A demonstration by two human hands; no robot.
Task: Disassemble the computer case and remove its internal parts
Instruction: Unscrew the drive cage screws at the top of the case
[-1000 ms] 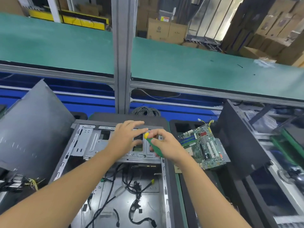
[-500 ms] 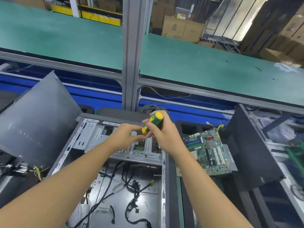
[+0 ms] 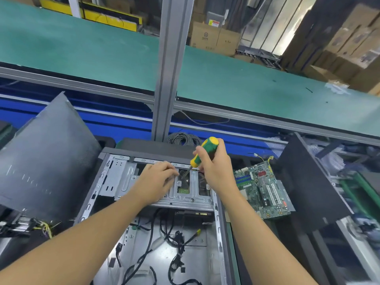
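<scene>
Cables (image 3: pixel 174 239) sprawl over the floor of the computer case (image 3: pixel 218 233) nearest me, at six o'clock from the work, clear of the tool; farther in, the drive cage (image 3: pixel 123 182) spans the case's far end, and I judge the step to be backing a screw out of it so the drive beneath can come free. My left hand (image 3: pixel 156 179) lies on the cage, fingers fairly straight and reaching toward three o'clock, tips just beside the blade, gripping nothing I can make out; my right hand (image 3: pixel 218 169) is wrapped round the green and yellow screwdriver (image 3: pixel 205 150), handle leaning toward one o'clock, shaft running down toward seven o'clock into a cage opening; whether the tip sits in a screw head I cannot tell, it is too small.

To do this well I would bring the handle more upright over the screw and press down before turning; the left fingertips can steady the shaft and catch the screw as it lifts; a tilted blade may slip and chew the head, and a dropped screw would vanish among the cables.

At three o'clock of the cage the motherboard (image 3: pixel 261 192) lies outside the case; a grey side panel (image 3: pixel 45 153) leans at nine o'clock; a cable coil (image 3: pixel 183 138) sits just beyond the case at twelve, and past it runs the green conveyor belt (image 3: pixel 92 48).
</scene>
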